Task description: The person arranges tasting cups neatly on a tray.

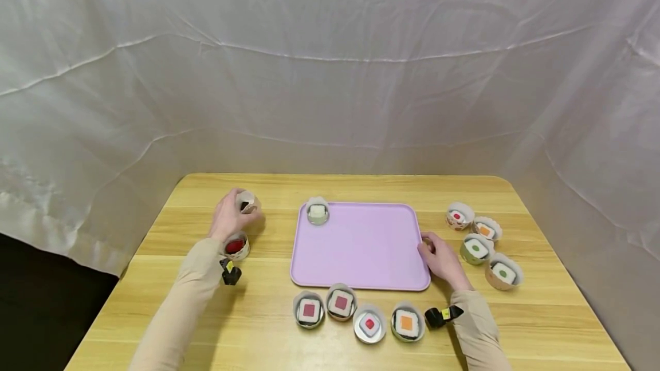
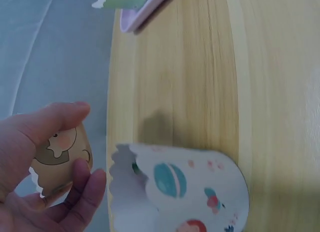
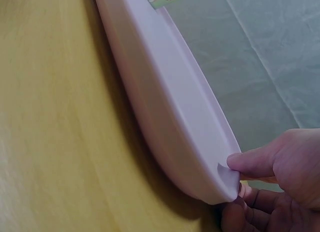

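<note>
Pale, creased cloth [image 1: 361, 102] hangs behind a wooden table [image 1: 278, 188], with a lilac tray [image 1: 361, 245] lying near its middle. Taking that tray as the clock's centre, seen from the head, the left hand [image 1: 230, 218] is at ten o'clock, thumb and fingers curled around a tan paper cup [image 1: 248, 201] with a cartoon print; whether this cup touches the table I cannot tell. At nine o'clock, near that hand, is a white patterned cup [image 1: 236, 246] with something red inside. At three o'clock the right hand [image 1: 440, 257] pinches the tray's edge, thumb on the rim and fingers curled below. One green cup [image 1: 317, 210] holding a pale block stands on the tray's ten o'clock corner. Past the right hand, around three o'clock, four cups sit close together: a red-centred cup [image 1: 458, 216], an orange-centred cup [image 1: 486, 229] and two green-centred cups [image 1: 476, 248]. From seven round to five o'clock, four more filled cups [image 1: 341, 302] sit off the tray's near side
</note>
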{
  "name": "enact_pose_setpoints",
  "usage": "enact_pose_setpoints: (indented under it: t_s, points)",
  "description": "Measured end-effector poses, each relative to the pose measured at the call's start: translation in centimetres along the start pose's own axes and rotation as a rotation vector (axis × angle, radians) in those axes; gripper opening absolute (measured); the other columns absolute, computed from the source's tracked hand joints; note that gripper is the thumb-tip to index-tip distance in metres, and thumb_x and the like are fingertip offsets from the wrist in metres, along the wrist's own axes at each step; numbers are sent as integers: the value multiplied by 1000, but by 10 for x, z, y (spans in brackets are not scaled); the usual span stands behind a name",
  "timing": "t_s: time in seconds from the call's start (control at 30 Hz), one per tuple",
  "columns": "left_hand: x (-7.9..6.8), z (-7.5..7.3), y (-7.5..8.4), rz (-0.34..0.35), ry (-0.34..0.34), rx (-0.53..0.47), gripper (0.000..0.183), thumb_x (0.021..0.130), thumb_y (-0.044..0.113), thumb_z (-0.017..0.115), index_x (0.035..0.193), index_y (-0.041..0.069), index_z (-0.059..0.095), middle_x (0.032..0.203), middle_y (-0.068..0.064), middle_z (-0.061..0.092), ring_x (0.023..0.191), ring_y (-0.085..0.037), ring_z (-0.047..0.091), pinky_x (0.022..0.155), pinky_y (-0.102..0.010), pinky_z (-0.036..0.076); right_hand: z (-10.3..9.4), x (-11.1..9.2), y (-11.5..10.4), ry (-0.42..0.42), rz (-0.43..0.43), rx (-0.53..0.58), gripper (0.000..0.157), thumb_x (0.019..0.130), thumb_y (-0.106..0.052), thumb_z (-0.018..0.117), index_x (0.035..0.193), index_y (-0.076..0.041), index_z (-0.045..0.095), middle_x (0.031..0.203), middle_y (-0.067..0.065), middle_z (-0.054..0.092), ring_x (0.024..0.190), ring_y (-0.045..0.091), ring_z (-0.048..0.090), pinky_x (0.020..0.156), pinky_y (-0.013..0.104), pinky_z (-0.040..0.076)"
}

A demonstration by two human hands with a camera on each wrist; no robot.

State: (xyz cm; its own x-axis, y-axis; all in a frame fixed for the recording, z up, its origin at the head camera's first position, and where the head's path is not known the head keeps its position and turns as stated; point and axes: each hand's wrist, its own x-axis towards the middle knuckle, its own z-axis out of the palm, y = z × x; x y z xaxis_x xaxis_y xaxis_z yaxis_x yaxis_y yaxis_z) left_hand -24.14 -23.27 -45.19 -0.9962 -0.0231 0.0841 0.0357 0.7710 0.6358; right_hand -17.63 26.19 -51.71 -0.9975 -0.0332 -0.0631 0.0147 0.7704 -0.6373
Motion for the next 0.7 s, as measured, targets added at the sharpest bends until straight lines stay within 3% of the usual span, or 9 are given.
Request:
enact_pose_setpoints:
  t_s: [0.7]
  points:
    - [2,19,40,134,29,-53,67,73,10,86,132,1,53,128,-24,60,118,-42,57,105,-58,47,1,-1,1,12,-5,0,41,101,-16,53,137,4,54,86,10,58,77,21,52,68,31,42]
